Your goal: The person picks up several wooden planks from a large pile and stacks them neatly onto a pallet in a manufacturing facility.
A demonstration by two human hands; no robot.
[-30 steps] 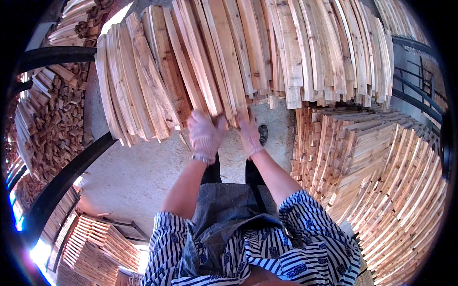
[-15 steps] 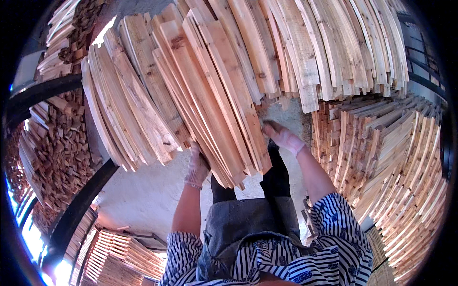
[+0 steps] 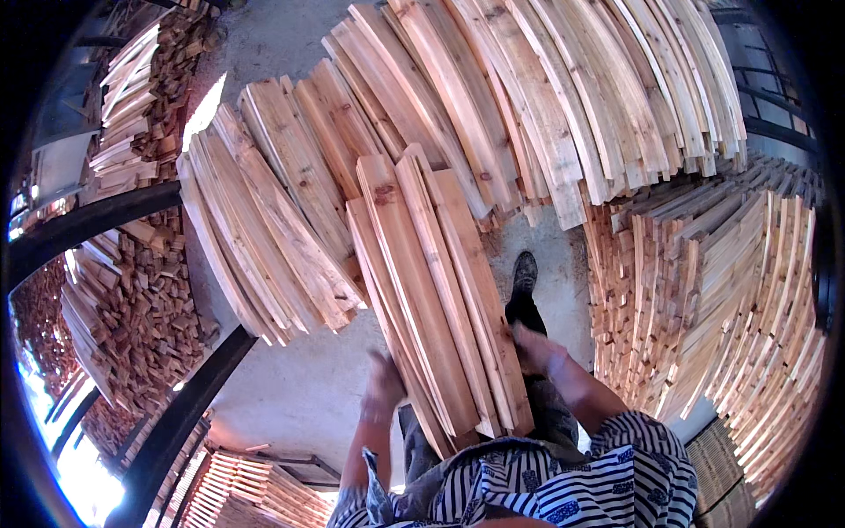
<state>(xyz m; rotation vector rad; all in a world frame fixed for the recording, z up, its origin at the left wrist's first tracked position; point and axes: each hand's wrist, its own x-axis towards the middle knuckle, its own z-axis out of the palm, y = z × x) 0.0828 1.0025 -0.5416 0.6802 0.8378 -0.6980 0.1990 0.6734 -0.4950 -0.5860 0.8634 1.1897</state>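
Note:
I hold a bundle of long pale wooden slats [image 3: 436,290] against my body, its near ends at my waist. My left hand [image 3: 385,380] grips the bundle's left side from below. On the right edge of the bundle sits my right hand [image 3: 533,347], pressed against the slats. Both hands wear light gloves. The bundle has come away from a big leaning heap of similar slats [image 3: 528,97] that spreads across the top of the view. My dark shoe [image 3: 525,273] shows on the concrete floor beside the bundle.
A neat stack of slats [image 3: 713,299] rises at the right. Another leaning pile [image 3: 264,229] stands at the left. Small wood offcuts [image 3: 132,299] are heaped far left behind dark metal rails [image 3: 176,422]. Bare concrete floor [image 3: 299,396] lies in front of me.
Both hands have pulled a bundle of slats out of the heap and drawn it toward my body. My view has turned left and the bundle now fills the middle.

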